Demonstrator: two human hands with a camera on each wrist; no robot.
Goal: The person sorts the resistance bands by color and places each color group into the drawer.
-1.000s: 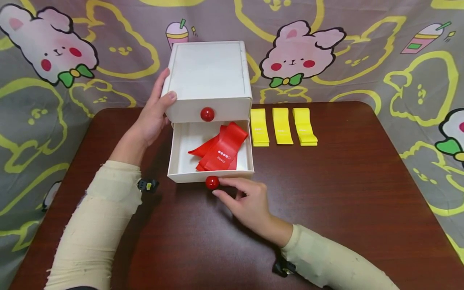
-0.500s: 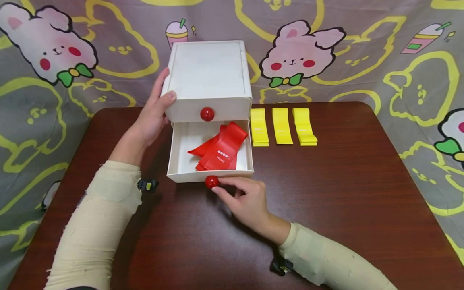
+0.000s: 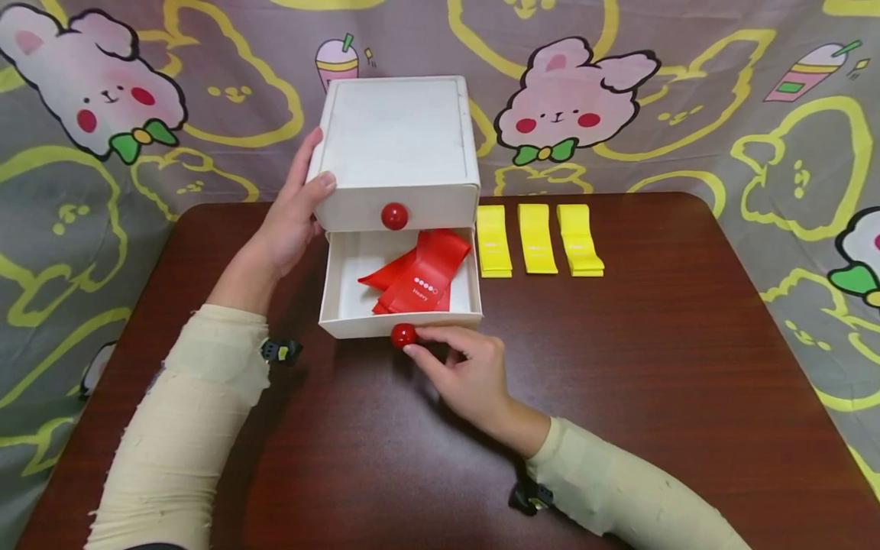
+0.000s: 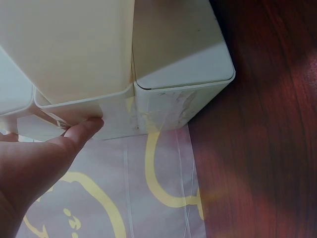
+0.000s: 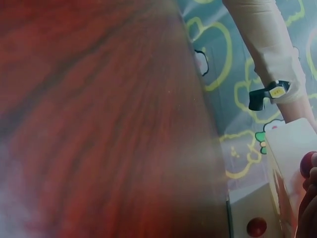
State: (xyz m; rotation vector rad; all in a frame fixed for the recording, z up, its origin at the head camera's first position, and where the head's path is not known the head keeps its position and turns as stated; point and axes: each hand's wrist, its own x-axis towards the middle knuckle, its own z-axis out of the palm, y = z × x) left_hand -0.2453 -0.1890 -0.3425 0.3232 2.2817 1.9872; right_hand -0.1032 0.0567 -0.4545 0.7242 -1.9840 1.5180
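A white two-drawer cabinet (image 3: 399, 130) stands at the back of the table, upper drawer closed, lower drawer (image 3: 337, 309) pulled out. Inside the lower drawer lie folded red resistance bands (image 3: 428, 276), the top one marked "Heavy". My left hand (image 3: 289, 218) grips the cabinet's left side, thumb over its front top edge; the left wrist view shows the thumb (image 4: 81, 131) against the white casing. With thumb and index finger, my right hand (image 3: 474, 374) pinches the red round knob (image 3: 403, 336) of the lower drawer. Another red knob (image 3: 395, 216) sits on the upper drawer.
Three folded yellow resistance bands lie in a row right of the cabinet: a near one (image 3: 495, 241), a middle one (image 3: 538, 238) and a far one (image 3: 580, 240). A patterned cloth (image 3: 412, 34) hangs behind the dark wooden table (image 3: 653, 344).
My right thumb has closed in on the lower knob. The lower drawer has slid slightly inward, with my right hand following it. My left hand stays in place on the cabinet.
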